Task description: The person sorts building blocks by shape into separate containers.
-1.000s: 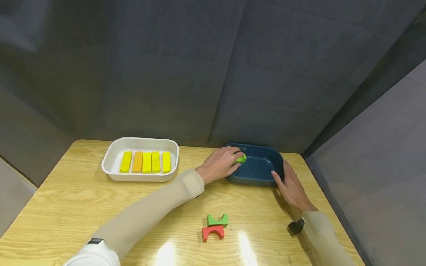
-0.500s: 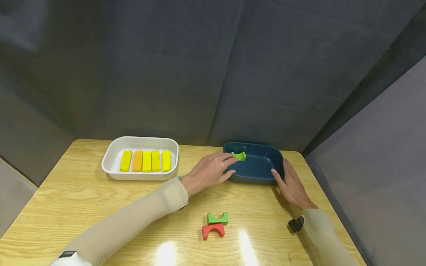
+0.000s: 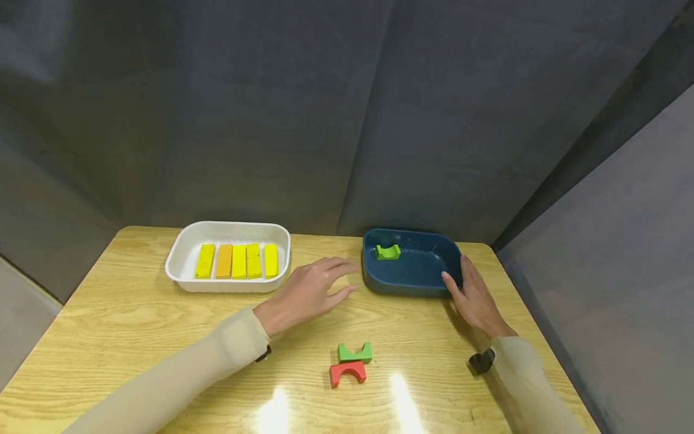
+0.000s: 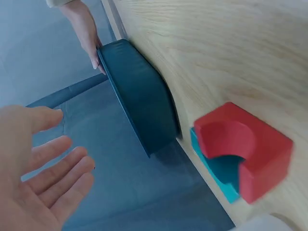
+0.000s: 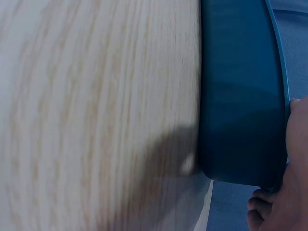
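Observation:
My left hand hovers over the table between the two trays, fingers extended and parted, holding nothing; its palm and fingers show in the left wrist view. My right hand grips the right end of the dark blue tray, thumb at the front rim and fingers along the outer side. Inside that tray's left end lies a light green notched block. Nearer to me, a green notched block sits against a red arch block. The left wrist view shows a red notched block beside a teal-looking one.
At the back left stands a white tray with several yellow blocks and an orange block in a row. Dark curtains hang behind the wooden table. A black wristband shows at the right sleeve.
My left hand has let go of the light green block in the blue tray and drawn back to the left. My right hand stays at the tray's right end.

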Demonstrator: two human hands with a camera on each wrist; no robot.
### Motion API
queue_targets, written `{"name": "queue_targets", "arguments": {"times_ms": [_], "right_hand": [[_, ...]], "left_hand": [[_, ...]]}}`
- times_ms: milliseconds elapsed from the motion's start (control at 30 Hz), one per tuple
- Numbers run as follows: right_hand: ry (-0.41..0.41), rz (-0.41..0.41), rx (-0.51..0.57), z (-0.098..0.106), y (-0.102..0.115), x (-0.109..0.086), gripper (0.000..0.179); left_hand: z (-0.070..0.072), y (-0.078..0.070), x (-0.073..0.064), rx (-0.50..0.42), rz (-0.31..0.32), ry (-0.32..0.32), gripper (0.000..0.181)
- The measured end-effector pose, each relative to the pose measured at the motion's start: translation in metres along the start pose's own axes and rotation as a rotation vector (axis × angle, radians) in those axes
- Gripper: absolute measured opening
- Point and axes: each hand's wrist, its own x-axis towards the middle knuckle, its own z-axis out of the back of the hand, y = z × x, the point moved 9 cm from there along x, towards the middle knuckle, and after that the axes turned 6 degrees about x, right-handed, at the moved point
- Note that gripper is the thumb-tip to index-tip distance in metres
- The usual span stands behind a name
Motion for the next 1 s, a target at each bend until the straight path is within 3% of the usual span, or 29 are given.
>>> {"name": "queue_targets", "arguments": {"times_ms": [300,533,800,1000], "right_hand": [[0.0,0.004,0.007,0.0,0.002,0.0,0.089],[-0.001,-0.001,0.001,0.001,0.001,0.0,0.089],[0.003,0.001,0.002,0.001,0.002,0.001,0.089],[0.002,0.005,0.005,0.0,0.001,0.001,0.089]], "left_hand": [[0.017,0.024,-0.04,-0.005,0.085,-0.03,0.037],[0.018,0.036,-0.072,-0.01,0.12,-0.006,0.04],[0.014,0.048,-0.095,0.062,0.137,-0.015,0.041],[0.013,0.053,-0.103,0.094,0.133,-0.022,0.043]]}}
